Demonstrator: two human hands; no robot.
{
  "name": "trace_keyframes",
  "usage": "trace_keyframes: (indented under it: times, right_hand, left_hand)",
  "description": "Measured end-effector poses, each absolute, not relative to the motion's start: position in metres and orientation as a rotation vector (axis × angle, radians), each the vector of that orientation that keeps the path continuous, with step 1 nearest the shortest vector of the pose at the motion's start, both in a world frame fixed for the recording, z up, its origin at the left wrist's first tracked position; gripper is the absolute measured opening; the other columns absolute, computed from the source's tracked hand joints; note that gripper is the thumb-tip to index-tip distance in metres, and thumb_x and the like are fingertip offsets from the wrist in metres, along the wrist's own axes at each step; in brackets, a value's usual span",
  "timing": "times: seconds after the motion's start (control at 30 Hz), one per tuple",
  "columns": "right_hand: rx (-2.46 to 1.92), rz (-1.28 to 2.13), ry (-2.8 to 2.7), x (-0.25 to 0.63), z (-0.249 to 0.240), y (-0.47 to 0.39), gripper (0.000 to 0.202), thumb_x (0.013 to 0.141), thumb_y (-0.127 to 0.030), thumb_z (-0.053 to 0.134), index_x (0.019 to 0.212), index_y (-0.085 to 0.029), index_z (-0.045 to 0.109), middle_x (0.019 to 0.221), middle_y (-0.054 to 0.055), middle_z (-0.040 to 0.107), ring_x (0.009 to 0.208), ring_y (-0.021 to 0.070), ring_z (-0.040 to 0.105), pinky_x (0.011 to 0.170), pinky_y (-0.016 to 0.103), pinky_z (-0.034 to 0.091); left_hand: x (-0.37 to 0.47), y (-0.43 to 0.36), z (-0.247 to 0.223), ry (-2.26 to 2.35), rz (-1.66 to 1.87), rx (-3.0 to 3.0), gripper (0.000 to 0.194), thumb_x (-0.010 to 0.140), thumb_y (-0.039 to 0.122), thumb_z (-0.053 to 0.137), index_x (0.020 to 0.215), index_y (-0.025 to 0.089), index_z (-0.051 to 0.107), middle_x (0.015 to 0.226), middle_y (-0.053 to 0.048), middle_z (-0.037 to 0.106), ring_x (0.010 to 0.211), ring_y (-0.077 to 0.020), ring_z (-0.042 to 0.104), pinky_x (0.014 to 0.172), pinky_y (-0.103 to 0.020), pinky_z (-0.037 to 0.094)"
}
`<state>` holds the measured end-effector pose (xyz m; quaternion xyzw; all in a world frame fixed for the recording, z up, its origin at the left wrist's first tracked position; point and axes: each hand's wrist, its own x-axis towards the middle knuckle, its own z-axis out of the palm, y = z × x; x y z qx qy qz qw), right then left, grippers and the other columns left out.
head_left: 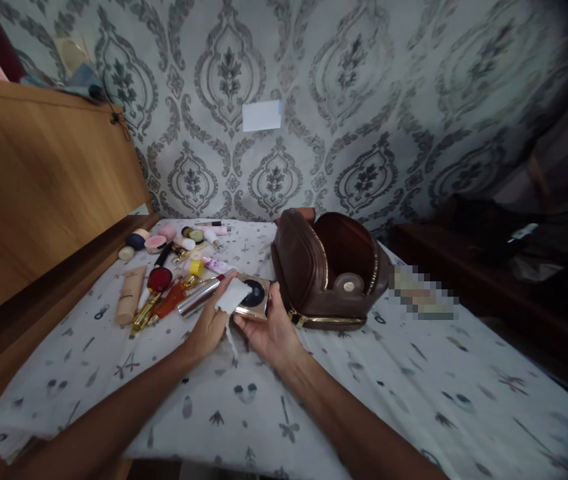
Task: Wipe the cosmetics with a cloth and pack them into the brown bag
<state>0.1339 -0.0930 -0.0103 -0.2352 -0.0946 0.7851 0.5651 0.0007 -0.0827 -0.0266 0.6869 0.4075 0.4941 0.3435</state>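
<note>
My right hand (pixel 277 330) is closed around a square gold compact (pixel 263 308) with a dark round centre, held above the cloth. My left hand (pixel 210 330) pinches a crumpled white tissue (pixel 233 295), which lies against the compact's left side; a thin strip of it hangs down. Just beyond my left fingers is a silver tube (pixel 201 297) with a dark red end; I cannot tell whether they touch it. To the right of my hands stands a brown cosmetic bag (pixel 297 267), unzipped at the top, its dark red-brown lining showing.
Left of my hands lies a cluster of cosmetics, including a beige squeeze tube (pixel 131 295), a red round compact (pixel 159 279) and a pink compact (pixel 155 244). A patterned white cloth (pixel 164 400) covers the table. A wooden panel (pixel 49 153) borders the left; a wall (pixel 284 67) stands behind.
</note>
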Motion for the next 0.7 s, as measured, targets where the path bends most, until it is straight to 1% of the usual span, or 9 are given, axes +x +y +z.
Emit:
trace_keyframes:
  times: [0.07,0.1,0.17,0.27,0.33,0.43,0.5,0.57,0.7]
  right_hand:
    - [-0.53,1.846,-0.211,0.135,-0.008,-0.094,0.048,0.1,-0.055,0.035,0.1,-0.021,0.069,0.09,0.004,0.075,0.077,0.0171,0.069,0.065,0.029,0.057]
    - [-0.52,1.852,-0.214,0.136,-0.007,-0.094,0.046,0.101,-0.054,0.035,0.102,-0.022,0.069,0.093,0.003,0.075,0.081,0.0174,0.069,0.07,0.031,0.058]
    - [-0.515,1.869,-0.245,0.136,-0.006,-0.095,0.041,0.101,-0.051,0.038,0.106,-0.024,0.069,0.097,0.002,0.075,0.087,0.018,0.069,0.077,0.035,0.057]
    - [-0.559,1.863,-0.366,0.136,-0.009,-0.095,0.034,0.097,-0.05,0.049,0.105,-0.024,0.069,0.098,0.002,0.075,0.084,0.0181,0.068,0.073,0.034,0.057]
    - [-0.586,1.8,-0.531,0.136,-0.012,-0.096,0.031,0.09,-0.048,0.062,0.104,-0.022,0.07,0.1,0.003,0.074,0.084,0.0182,0.067,0.07,0.031,0.056]
    - [-0.649,1.593,-0.862,0.137,-0.014,-0.097,0.044,0.074,-0.042,0.08,0.111,-0.023,0.069,0.109,0.004,0.071,0.099,0.0206,0.064,0.079,0.029,0.053]
    - [-0.759,1.438,-1.08,0.138,-0.014,-0.099,0.053,0.066,-0.037,0.085,0.114,-0.024,0.068,0.115,0.005,0.069,0.108,0.023,0.06,0.089,0.032,0.05]
    - [-0.867,1.292,-1.265,0.138,-0.015,-0.1,0.058,0.06,-0.034,0.087,0.115,-0.024,0.068,0.116,0.005,0.067,0.11,0.0252,0.059,0.097,0.038,0.046]
    - [-0.934,1.057,-1.419,0.136,-0.018,-0.099,0.062,0.051,-0.033,0.091,0.109,-0.025,0.071,0.111,0.006,0.067,0.109,0.0291,0.057,0.102,0.046,0.04]
  left_hand:
    - [-0.001,-0.081,-0.031,1.055,1.269,1.815,0.054,0.091,0.026,0.041,0.144,0.02,0.045,0.152,-0.007,0.046,0.143,-0.0204,0.036,0.12,-0.04,0.025]
    - [-0.002,-0.08,-0.032,1.067,1.263,1.817,0.053,0.091,0.026,0.04,0.144,0.019,0.045,0.152,-0.008,0.046,0.143,-0.0206,0.037,0.12,-0.04,0.025]
    - [-0.004,-0.077,-0.033,1.102,1.271,1.801,0.051,0.09,0.024,0.039,0.139,0.018,0.05,0.146,-0.009,0.053,0.139,-0.021,0.041,0.12,-0.042,0.025]
    - [-0.006,-0.071,-0.028,1.136,1.331,1.776,0.046,0.086,0.019,0.04,0.128,0.021,0.059,0.127,-0.008,0.066,0.131,-0.0217,0.05,0.116,-0.044,0.032]
    - [-0.008,-0.067,-0.021,1.165,1.412,1.757,0.04,0.085,0.02,0.045,0.122,0.023,0.062,0.118,-0.006,0.07,0.127,-0.0215,0.053,0.112,-0.041,0.037]
    - [-0.013,-0.066,-0.01,1.206,1.544,1.717,0.032,0.084,0.021,0.053,0.113,0.023,0.064,0.113,-0.005,0.069,0.121,-0.0216,0.055,0.108,-0.038,0.039]
    - [-0.018,-0.068,-0.003,1.216,1.54,1.735,0.03,0.08,0.019,0.054,0.107,0.022,0.067,0.109,-0.005,0.069,0.113,-0.0219,0.058,0.103,-0.038,0.041]
    - [-0.022,-0.071,0.002,1.213,1.466,1.785,0.031,0.076,0.015,0.051,0.099,0.021,0.07,0.102,-0.004,0.068,0.103,-0.0217,0.06,0.097,-0.037,0.044]
    - [-0.023,-0.078,0.008,1.151,1.355,1.828,0.035,0.074,0.014,0.046,0.091,0.021,0.076,0.095,-0.005,0.064,0.097,-0.0217,0.058,0.088,-0.034,0.047]
